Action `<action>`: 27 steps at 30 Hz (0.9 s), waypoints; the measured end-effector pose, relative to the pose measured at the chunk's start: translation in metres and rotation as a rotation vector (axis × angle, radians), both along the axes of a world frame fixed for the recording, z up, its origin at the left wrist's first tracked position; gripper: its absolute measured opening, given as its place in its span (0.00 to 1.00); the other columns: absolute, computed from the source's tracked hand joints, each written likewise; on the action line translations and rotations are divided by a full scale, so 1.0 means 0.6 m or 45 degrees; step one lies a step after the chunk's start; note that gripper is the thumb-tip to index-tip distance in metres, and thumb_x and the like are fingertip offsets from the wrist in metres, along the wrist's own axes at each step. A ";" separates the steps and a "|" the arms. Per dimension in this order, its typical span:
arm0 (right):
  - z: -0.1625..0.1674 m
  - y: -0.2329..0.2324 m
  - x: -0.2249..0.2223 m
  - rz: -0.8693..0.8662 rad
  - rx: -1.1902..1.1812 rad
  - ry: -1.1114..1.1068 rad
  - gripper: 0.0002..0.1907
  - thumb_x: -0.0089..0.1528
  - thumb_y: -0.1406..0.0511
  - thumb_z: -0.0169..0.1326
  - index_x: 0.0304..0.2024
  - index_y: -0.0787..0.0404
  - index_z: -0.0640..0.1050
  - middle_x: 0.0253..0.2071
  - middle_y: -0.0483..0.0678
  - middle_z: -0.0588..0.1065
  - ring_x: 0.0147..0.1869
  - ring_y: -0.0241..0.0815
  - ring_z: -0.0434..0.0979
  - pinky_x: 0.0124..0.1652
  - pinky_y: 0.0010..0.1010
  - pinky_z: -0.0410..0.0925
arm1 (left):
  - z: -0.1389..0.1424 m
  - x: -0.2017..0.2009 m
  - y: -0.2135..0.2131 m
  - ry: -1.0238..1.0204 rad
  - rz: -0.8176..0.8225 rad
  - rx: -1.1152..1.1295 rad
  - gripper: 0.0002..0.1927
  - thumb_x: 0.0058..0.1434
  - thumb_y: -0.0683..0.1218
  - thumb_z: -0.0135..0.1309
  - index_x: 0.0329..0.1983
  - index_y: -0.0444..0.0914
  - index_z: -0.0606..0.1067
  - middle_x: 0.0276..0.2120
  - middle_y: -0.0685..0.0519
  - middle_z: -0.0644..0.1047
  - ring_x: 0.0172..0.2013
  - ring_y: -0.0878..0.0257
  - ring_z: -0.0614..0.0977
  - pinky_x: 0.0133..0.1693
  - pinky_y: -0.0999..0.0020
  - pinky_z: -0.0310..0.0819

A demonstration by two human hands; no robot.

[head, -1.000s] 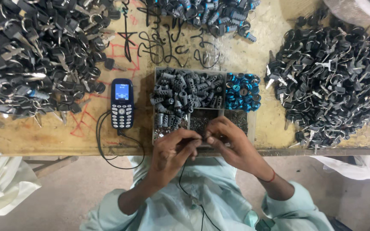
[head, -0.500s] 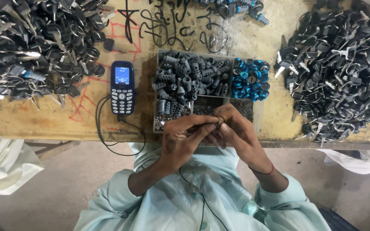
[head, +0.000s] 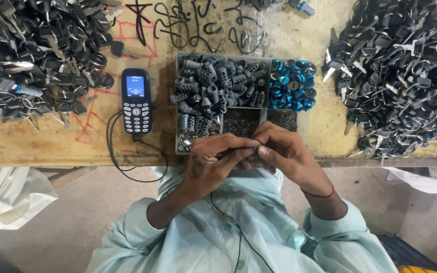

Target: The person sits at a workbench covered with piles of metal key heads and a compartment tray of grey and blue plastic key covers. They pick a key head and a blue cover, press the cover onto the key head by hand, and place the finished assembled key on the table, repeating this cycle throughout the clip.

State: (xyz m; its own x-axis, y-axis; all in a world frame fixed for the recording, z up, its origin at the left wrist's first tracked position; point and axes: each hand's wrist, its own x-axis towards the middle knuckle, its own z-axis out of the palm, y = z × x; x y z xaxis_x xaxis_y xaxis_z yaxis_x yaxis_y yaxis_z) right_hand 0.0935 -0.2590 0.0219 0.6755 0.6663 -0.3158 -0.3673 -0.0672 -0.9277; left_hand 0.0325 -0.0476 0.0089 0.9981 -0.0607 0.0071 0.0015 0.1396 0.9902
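Your tabletop (head: 26, 144) is bare tan wood, scrawled with black loops and red line marks. The phone (head: 136, 101) in front of you is dark navy with pale keys and a lit blue screen; its cable (head: 127, 167) is black. In the clear divided tray (head: 302, 124) you have dull grey ribbed cylinders (head: 213, 91), bright metallic-blue rings (head: 292, 85) and tiny silvery-grey bits (head: 238, 126). The key piles on your left (head: 26, 55) and right (head: 405, 71) are black with silver metal. You wear a pale mint-green shirt (head: 203, 237) and a thin red thread (head: 319, 194) on your right wrist. The cloth (head: 6, 197) below the tabletop's edge is white.
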 end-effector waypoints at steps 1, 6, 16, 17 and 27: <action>-0.001 0.000 0.000 0.007 0.002 0.007 0.10 0.70 0.66 0.51 0.43 0.69 0.77 0.44 0.47 0.70 0.37 0.30 0.70 0.31 0.22 0.65 | -0.001 0.002 0.003 -0.008 -0.020 0.008 0.07 0.68 0.39 0.59 0.47 0.35 0.81 0.35 0.50 0.84 0.32 0.67 0.87 0.34 0.75 0.82; -0.006 0.000 -0.006 -0.017 -0.002 0.032 0.10 0.71 0.66 0.51 0.44 0.69 0.76 0.45 0.47 0.70 0.35 0.30 0.71 0.30 0.21 0.65 | 0.000 0.004 0.011 0.075 -0.113 -0.056 0.07 0.67 0.39 0.58 0.48 0.35 0.80 0.37 0.51 0.84 0.34 0.66 0.88 0.36 0.74 0.84; -0.010 0.009 -0.013 -0.084 -0.200 -0.489 0.07 0.69 0.71 0.52 0.49 0.68 0.74 0.51 0.49 0.68 0.50 0.34 0.73 0.43 0.23 0.71 | -0.002 0.005 0.017 0.144 -0.099 -0.040 0.07 0.68 0.37 0.55 0.49 0.33 0.78 0.38 0.50 0.84 0.39 0.65 0.88 0.41 0.71 0.87; -0.009 0.010 -0.012 -0.107 -0.173 -0.382 0.07 0.68 0.71 0.53 0.48 0.68 0.74 0.50 0.48 0.68 0.47 0.34 0.73 0.41 0.23 0.70 | -0.002 0.006 0.018 0.140 -0.082 -0.030 0.07 0.68 0.36 0.56 0.48 0.33 0.78 0.38 0.50 0.84 0.39 0.66 0.88 0.41 0.71 0.86; 0.009 0.025 -0.018 -0.015 -0.499 -0.924 0.09 0.63 0.74 0.56 0.46 0.68 0.73 0.49 0.53 0.72 0.42 0.42 0.78 0.40 0.28 0.73 | 0.011 -0.017 0.015 -0.506 -0.003 0.799 0.15 0.65 0.35 0.59 0.55 0.34 0.74 0.49 0.48 0.79 0.44 0.56 0.85 0.43 0.65 0.82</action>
State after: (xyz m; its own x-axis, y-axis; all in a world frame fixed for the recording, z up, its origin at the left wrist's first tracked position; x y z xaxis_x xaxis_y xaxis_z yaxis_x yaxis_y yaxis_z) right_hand 0.0828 -0.2438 0.0273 0.8074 0.5899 -0.0060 0.3117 -0.4352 -0.8446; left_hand 0.0221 -0.0386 0.0155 0.9275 -0.1740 0.3310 -0.3738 -0.4521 0.8099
